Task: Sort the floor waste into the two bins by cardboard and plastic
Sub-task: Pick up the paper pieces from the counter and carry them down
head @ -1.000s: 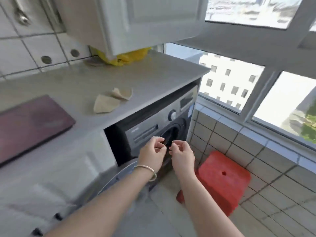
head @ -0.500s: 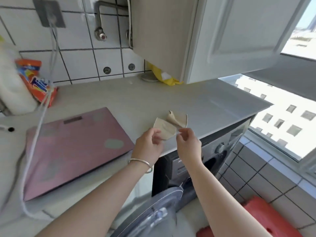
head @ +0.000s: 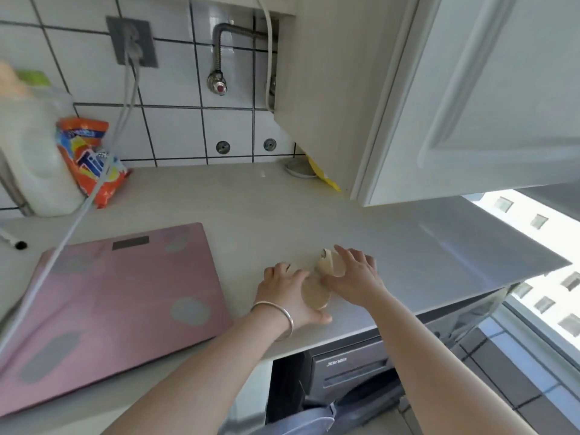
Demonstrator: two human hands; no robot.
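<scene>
Two hands meet over two tan cardboard scraps on the pale countertop (head: 238,199), near its front edge. One flat rounded scrap (head: 314,296) lies on the surface under the left hand (head: 290,293), whose fingers curve around its far side while the thumb sits at its near edge, so the hand grips it. A silver bangle (head: 276,318) circles that wrist. Just beyond, touching or nearly touching the first piece, a curled scrap (head: 329,265) stands partly upright; the right hand (head: 354,277) covers it from the right with fingers curved over its top and thumb low at its base, holding it.

Left of the hands a pink bathroom scale (head: 110,296) rests flat on the counter, with a white cable (head: 78,215) running across it up to a wall socket (head: 131,42). An orange detergent bag (head: 91,158) and a white jug (head: 37,152) stand against the tiled wall. A white wall cabinet (head: 470,89) hangs above, and a grey washing machine (head: 351,368) sits under the counter
</scene>
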